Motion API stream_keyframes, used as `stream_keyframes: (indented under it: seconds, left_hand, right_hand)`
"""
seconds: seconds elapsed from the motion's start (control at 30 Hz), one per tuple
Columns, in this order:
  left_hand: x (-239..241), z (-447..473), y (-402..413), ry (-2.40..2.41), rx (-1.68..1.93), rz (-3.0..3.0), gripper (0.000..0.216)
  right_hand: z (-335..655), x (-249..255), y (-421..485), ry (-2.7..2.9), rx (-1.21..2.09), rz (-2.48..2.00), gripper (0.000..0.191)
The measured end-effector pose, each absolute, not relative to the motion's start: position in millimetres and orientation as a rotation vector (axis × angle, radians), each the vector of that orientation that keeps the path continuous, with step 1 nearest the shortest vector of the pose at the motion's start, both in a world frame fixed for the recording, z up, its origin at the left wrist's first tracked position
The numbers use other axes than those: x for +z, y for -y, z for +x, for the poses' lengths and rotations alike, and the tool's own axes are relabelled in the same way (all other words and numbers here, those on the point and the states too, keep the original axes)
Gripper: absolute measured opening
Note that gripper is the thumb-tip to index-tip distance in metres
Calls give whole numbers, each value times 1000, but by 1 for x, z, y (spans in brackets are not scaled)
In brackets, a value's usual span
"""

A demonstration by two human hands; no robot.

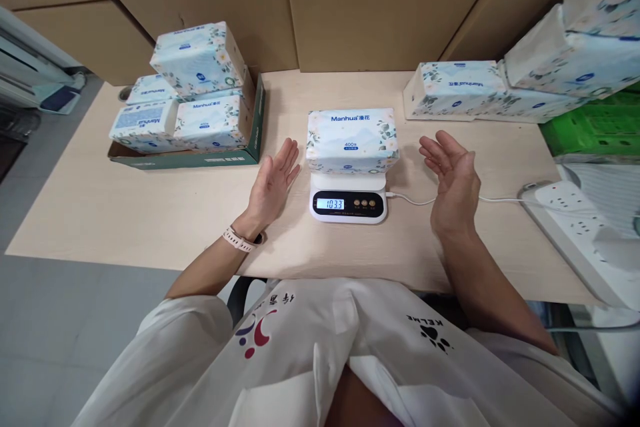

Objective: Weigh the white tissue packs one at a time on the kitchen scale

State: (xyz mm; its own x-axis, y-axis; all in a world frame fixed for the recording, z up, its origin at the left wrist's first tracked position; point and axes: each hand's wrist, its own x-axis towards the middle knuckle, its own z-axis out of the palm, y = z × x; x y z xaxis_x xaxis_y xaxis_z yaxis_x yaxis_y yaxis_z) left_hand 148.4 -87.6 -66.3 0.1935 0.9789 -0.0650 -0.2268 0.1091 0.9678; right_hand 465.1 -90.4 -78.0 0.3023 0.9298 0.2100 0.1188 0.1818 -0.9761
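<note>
A tissue pack [352, 140] with a floral print lies on a white digital scale [349, 208], whose lit display shows 1033; a decimal point is hard to make out. To the left of the pack, my left hand [273, 185] hovers with its palm turned inward and fingers stretched out, holding nothing. My right hand [453, 180] is on the other side, palm inward and fingers loosely extended, apart from the pack. A pale watch band [239, 239] circles my left wrist.
At the back left, a green cardboard tray [200, 160] holds several tissue packs. More packs [457, 90] are stacked at the back right, by a green crate [595, 123]. A white cable [413, 200] runs from the scale toward a power strip [575, 213]. Cardboard boxes [365, 7] stand behind the table.
</note>
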Motion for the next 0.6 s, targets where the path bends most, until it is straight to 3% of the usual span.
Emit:
stream_keyframes:
  seconds: [0.6]
  left_hand:
    - [-66, 151, 88, -952, 1100, 1040, 84]
  right_hand:
    - [462, -75, 90, 1089, 795, -1251, 78]
